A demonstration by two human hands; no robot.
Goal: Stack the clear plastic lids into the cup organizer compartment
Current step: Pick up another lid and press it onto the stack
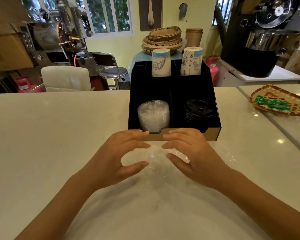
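Sitting in the front-left compartment of the black cup organizer (173, 94), a tall stack of clear plastic lids (153, 116) shows much of the job looks done; what remains, as far as I can judge, is the loose batch of clear lids (156, 160) lying on the table (50, 135) just in front of the organizer's cardboard-coloured front edge. That batch is blurred and see-through, so how many lids it holds cannot be told.

The left hand (118, 158) curves around the batch's left side, fingers half spread and bent, thumb below; the right hand (194, 156) mirrors it on the right, fingers likewise bent and apart. Both seem to cup or touch the lids, though firm grip or light contact cannot be told apart.

Beside the stacked lids, black lids (197, 111) fill the front-right compartment, and two stacks of printed paper cups (161, 62) stand in the rear compartments. A woven tray (282, 101) lies well apart on the right
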